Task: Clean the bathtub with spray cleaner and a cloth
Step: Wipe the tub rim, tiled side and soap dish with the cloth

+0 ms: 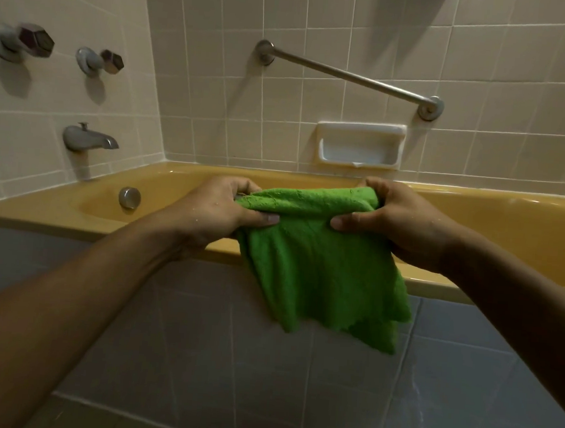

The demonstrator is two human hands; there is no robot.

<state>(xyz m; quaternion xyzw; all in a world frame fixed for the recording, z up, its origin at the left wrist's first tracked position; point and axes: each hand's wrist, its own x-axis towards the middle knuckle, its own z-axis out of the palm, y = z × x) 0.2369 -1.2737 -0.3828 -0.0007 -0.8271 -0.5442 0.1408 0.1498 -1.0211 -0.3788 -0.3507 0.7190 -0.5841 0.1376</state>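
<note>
Currently, item: green cloth (317, 269), above the bathtub (508, 213) front rim. My left hand (221, 209) and right hand (397, 222) pinch its top edge, stretching it, probably for folding.

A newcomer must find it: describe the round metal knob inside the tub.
Go to the left end of the yellow bathtub. Below the grey spout, on the tub's inner end wall, sits the round metal knob. It alone is mounted on the tub; the spout and two hexagonal handles are on tiles.
</note>
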